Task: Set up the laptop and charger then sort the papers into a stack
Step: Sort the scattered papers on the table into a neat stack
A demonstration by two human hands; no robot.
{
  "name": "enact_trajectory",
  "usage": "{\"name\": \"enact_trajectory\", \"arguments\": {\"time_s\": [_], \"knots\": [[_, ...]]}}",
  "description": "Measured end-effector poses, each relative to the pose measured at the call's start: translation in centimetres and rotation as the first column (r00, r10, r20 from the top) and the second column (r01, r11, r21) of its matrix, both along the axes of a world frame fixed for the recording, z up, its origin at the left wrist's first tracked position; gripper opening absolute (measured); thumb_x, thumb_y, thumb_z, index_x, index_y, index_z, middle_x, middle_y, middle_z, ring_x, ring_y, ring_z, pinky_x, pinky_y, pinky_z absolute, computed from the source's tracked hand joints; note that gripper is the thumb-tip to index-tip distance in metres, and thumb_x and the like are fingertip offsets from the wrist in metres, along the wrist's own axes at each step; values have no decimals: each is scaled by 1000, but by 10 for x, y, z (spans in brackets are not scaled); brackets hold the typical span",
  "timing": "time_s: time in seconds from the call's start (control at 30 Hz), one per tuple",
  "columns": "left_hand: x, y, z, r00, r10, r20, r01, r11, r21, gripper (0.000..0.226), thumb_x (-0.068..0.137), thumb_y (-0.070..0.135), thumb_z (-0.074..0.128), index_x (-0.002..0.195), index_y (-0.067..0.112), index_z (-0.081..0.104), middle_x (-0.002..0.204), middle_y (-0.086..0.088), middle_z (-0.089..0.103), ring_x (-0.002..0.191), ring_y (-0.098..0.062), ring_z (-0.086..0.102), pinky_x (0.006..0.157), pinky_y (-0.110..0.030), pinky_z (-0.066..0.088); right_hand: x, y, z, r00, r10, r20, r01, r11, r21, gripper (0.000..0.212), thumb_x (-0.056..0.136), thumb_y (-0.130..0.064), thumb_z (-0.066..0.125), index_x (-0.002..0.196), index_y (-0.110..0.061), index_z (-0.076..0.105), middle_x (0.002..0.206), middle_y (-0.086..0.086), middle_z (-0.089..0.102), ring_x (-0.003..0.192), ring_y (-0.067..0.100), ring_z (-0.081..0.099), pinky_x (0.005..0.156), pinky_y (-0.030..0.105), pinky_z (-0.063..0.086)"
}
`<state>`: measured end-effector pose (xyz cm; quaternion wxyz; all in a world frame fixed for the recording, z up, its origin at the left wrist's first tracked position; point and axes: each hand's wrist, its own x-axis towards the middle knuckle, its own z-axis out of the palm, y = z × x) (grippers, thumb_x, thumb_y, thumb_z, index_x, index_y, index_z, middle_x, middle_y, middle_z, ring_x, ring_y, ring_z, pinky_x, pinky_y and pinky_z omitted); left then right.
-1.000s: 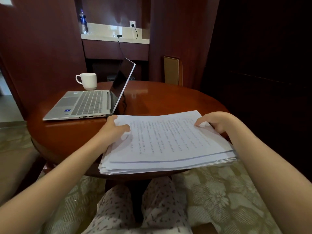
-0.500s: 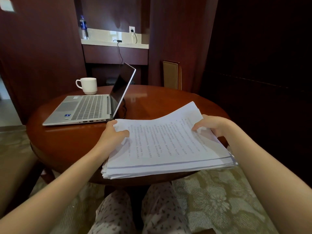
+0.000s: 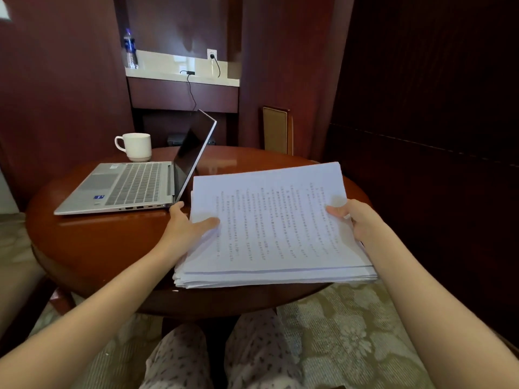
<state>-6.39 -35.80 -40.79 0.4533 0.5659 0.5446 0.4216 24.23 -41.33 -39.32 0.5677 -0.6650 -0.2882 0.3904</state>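
Papers (image 3: 269, 228) = thick stack of printed sheets at the near edge of the round wooden table (image 3: 98, 242), right of centre. Its near side hangs out past the table's near edge, and the sheet edges are uneven on the left. The top few sheets are raised at their far end, tilted up off the rest

L hand (image 3: 185, 228) holds the raised sheets at their left edge: thumb flat on the printed page, one finger sticking out twd the laptop, other fingers hidden under the paper. R hand (image 3: 356, 220) holds the right edge: thumb on top, fingers curled below, mostly out of sight. Both forearms are bare & reach in from the near side

Laptop (image 3: 134, 183) sits open on the table's left half, keyboard facing left, screen dark. Its near right corner is just beside the L hand & the stack's far left corner

White mug (image 3: 136, 146) stands at the table's far left edge, just behind the laptop, handle to the left. Charger cable (image 3: 192, 94) drops from a small black brick on the pale ledge (image 3: 157, 63) behind the table & passes behind the lid; can't tell where it meets the laptop. A plug sits in the wall socket (image 3: 212, 54) above the ledge. Water bottle (image 3: 129, 49) stands at the ledge's left end. Chair back (image 3: 276, 130) is beyond the table's far edge
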Motion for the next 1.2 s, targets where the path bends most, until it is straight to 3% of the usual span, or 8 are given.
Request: {"name": "enact_trajectory", "arguments": {"time_s": [0.1,0.2,0.37,0.47,0.57,0.77,1.0,1.2], "knots": [[-5,2,8,961,-18,275,65,984,-164,72,81,17,71,141,4,33,132,-18,54,108,-30,60,89,-38,48,4,-6,6,994,8,-110,11,985,174,37,79,8,62,115,0,61,111,15,65,83,27,64,71,36,52],[-6,-5,14,905,-263,335,329,931,-156,32,86,12,63,116,2,59,113,-15,67,83,-22,71,68,-34,57,5,-12,14,996,37,-85,-12,961,277,29,82,11,56,108,-3,59,108,15,63,78,25,63,60,32,56],[3,1,35,932,-239,274,192,963,188,38,88,6,59,126,8,52,120,-7,63,105,-25,62,89,-41,51,2,-13,29,998,-65,26,46,889,455,29,81,11,59,101,-9,63,99,6,67,84,23,66,69,33,56],[2,9,55,937,-228,264,117,918,379,34,88,1,58,119,14,51,110,1,61,96,-14,61,79,-28,51,-7,-6,48,994,-85,62,36,827,560,33,83,12,58,108,-8,59,98,-1,66,90,22,64,82,39,53],[-6,22,68,944,-235,232,88,855,511,36,87,1,59,120,14,51,111,1,61,100,-17,60,82,-32,50,-17,2,65,990,-60,127,-36,769,638,33,85,11,56,113,-7,57,98,-5,66,85,12,66,75,28,58],[-21,35,61,966,-153,209,24,858,513,48,82,8,67,126,12,47,100,10,59,85,-1,58,61,-14,48,-22,19,48,975,125,186,-211,795,569,57,70,-18,73,123,-10,55,113,1,67,95,15,68,70,23,56],[-18,40,54,940,-291,179,164,844,512,40,73,16,71,111,23,58,112,6,65,102,-7,62,86,-28,50,-34,29,42,987,108,115,-154,814,560,29,82,-9,68,109,-12,60,103,1,69,91,19,67,81,35,54],[-21,52,65,949,-214,233,58,841,537,39,77,7,71,110,21,55,100,16,60,92,1,57,77,-17,45,-37,29,54,977,125,174,-204,795,571,37,78,-15,72,114,-11,60,104,-1,70,89,14,69,76,29,56]]}}
